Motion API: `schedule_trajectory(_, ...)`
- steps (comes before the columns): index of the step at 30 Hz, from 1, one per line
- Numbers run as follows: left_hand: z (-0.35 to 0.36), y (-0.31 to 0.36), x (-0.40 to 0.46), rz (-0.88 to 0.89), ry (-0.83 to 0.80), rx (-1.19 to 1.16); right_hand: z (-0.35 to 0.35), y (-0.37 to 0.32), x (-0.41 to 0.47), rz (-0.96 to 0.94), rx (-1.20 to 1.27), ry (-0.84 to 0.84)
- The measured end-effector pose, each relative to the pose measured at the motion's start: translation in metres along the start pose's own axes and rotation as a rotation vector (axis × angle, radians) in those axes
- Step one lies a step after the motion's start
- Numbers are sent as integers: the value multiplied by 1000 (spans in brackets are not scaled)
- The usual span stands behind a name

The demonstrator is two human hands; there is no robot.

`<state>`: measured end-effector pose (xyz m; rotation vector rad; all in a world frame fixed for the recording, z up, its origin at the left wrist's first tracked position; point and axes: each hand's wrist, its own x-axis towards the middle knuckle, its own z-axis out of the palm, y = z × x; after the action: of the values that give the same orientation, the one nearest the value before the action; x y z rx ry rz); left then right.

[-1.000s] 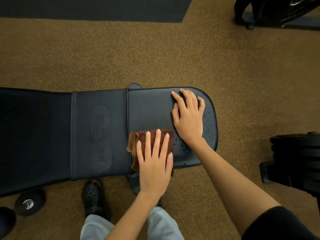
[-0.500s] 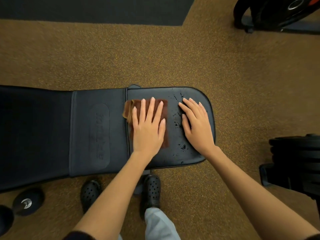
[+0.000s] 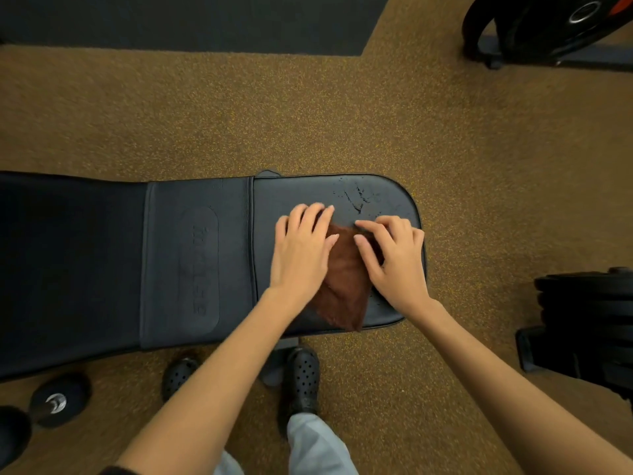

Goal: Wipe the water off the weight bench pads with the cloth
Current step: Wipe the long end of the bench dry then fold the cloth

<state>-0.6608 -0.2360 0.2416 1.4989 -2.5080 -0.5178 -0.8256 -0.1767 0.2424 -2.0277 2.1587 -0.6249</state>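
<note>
Brown cloth (image 3: 346, 286) on wet seat pad (image 3: 383, 197), left hand (image 3: 299, 255) flat on it, right hand (image 3: 397, 258) pinching its edge, embossed logo (image 3: 200, 269) unreadable

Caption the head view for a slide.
Both hands, left hand and right hand, on a brown cloth atop the black padded bench seat, water droplets remaining.

We are logging a speckled ochre-brown rubber floor (image 3: 308, 114), a dark grey floor mat (image 3: 191, 22) lying along the far edge, a black weight plate on a stand (image 3: 534, 25) sitting at far right, a black stack of plates (image 3: 585, 320) standing at right, and a black round-headed dumbbell (image 3: 58, 399) lying near left.
</note>
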Motion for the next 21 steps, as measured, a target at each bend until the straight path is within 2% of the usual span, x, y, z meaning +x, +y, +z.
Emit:
schedule_trajectory(4,-4,-8,-6,-21,-76,-154,2,2,-10,-12,-74,-101)
schedule_trajectory(8,-10,-18,-4,-62,-111,-263,3,-3,-1,-45,24,-188)
schedule_trajectory(15,-55,-21,12,-32,182,-604,-23,-31,47,-53,273,-103)
schedule_trajectory(18,-73,-19,12,24,329,-587,-42,-43,61,-115,270,2)
schedule_trajectory(21,-72,-20,-2,126,383,-466,-55,-38,53,-296,144,72)
